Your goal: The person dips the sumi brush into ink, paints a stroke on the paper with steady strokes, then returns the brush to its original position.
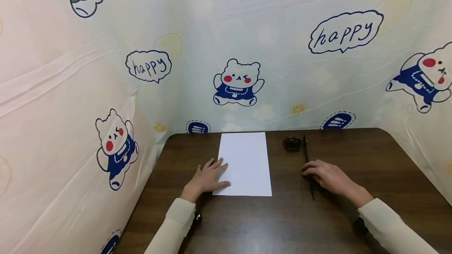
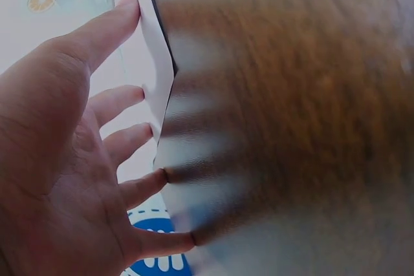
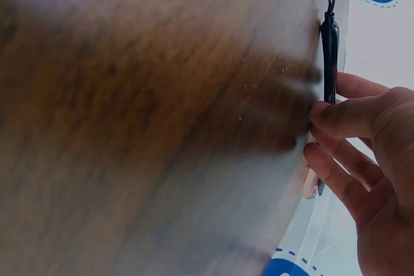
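A sheet of white paper [image 1: 246, 160] lies lengthwise on the dark wooden table. My left hand [image 1: 206, 178] rests on its left edge, fingers spread; in the left wrist view the thumb and two fingertips meet the paper [image 2: 156, 75], the other two reach past it. To the right of the paper, my right hand [image 1: 326, 175] pinches a dark writing brush [image 1: 305, 150] around its middle, between thumb and fingers. The right wrist view shows the brush [image 3: 330, 50] with a small hanging loop at its near end. A small glossy black dish [image 1: 292, 143] stands left of the brush's far end.
The brown table [image 1: 268, 226] reaches back to a printed curtain [image 1: 282, 73] with cartoon bears, which also hangs along both sides. The paper's far end lies at the table's back edge.
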A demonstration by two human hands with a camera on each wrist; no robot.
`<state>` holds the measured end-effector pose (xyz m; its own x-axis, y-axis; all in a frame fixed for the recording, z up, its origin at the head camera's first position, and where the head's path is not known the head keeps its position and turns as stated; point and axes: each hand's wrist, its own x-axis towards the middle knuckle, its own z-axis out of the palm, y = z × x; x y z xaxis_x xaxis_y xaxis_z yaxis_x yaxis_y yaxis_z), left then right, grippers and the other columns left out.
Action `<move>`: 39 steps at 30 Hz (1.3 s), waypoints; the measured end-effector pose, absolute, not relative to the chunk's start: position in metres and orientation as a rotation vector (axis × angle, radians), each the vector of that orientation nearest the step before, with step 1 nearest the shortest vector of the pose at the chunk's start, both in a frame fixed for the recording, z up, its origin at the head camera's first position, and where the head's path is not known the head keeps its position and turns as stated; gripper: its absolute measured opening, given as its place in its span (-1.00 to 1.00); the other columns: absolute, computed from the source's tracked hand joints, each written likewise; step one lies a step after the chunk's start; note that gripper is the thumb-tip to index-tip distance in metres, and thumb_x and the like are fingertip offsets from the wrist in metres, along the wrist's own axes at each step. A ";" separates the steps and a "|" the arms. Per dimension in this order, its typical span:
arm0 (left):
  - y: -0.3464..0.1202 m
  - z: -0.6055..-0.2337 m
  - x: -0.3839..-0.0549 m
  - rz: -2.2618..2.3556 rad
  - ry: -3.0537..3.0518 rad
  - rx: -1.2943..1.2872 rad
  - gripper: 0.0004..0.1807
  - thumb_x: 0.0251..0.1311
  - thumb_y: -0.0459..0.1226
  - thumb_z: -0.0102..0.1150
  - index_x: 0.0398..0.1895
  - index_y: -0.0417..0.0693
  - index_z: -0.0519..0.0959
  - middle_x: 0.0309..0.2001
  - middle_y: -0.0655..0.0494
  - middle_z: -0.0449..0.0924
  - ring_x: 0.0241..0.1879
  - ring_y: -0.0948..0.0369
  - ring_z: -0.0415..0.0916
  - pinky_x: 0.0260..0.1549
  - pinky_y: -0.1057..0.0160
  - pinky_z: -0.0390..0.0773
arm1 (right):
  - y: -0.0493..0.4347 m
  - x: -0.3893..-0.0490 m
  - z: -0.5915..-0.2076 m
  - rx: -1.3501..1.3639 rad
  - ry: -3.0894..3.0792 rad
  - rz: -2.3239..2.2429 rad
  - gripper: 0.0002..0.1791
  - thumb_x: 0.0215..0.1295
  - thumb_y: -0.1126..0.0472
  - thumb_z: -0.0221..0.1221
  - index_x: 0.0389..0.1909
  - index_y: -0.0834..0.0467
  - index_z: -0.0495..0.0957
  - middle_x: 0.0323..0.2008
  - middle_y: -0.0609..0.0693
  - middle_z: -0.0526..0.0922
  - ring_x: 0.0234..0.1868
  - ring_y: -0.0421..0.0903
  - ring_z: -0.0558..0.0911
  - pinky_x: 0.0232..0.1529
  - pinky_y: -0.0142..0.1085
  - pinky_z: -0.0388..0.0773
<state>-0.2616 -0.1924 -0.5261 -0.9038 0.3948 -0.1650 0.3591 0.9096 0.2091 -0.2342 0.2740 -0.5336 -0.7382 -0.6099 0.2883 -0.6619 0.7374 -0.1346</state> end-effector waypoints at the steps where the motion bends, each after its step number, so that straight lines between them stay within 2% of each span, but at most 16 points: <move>1: -0.192 -0.526 -0.261 0.260 2.870 0.576 -0.13 0.15 0.32 0.10 0.50 0.26 0.20 0.57 0.12 -0.01 0.55 -0.14 -0.12 0.26 -0.55 -0.05 | 0.274 -0.235 -0.533 1.008 -2.712 0.336 -0.60 0.08 0.44 0.34 -0.11 -0.05 0.72 0.05 -0.07 0.65 0.03 -0.08 0.64 -0.16 -0.13 0.65; 12: -0.192 -0.523 -0.259 0.282 2.856 0.583 -0.12 0.16 0.31 0.11 0.51 0.23 0.20 0.57 0.10 0.00 0.55 -0.16 -0.12 0.26 -0.55 -0.06 | 0.273 -0.236 -0.535 1.003 -2.703 0.361 -0.67 0.08 0.44 0.34 -0.21 -0.02 0.73 -0.02 -0.10 0.68 -0.03 -0.12 0.65 -0.14 -0.15 0.65; 22: -0.191 -0.522 -0.260 0.296 2.855 0.586 -0.12 0.15 0.30 0.13 0.50 0.22 0.21 0.57 0.09 0.02 0.54 -0.17 -0.12 0.24 -0.57 -0.06 | 0.274 -0.238 -0.540 1.020 -2.596 0.386 -0.67 -0.03 0.44 0.41 -0.29 -0.02 0.72 -0.08 -0.12 0.69 -0.09 -0.15 0.65 -0.19 -0.18 0.65; 39: -0.192 -0.527 -0.263 0.283 2.858 0.579 -0.11 0.15 0.33 0.10 0.51 0.25 0.19 0.58 0.13 -0.01 0.55 -0.15 -0.14 0.24 -0.57 -0.07 | 0.272 -0.238 -0.530 1.040 -2.449 0.437 -0.65 -0.03 0.48 0.39 -0.29 -0.01 0.69 -0.11 -0.10 0.69 -0.09 -0.18 0.64 -0.20 -0.20 0.64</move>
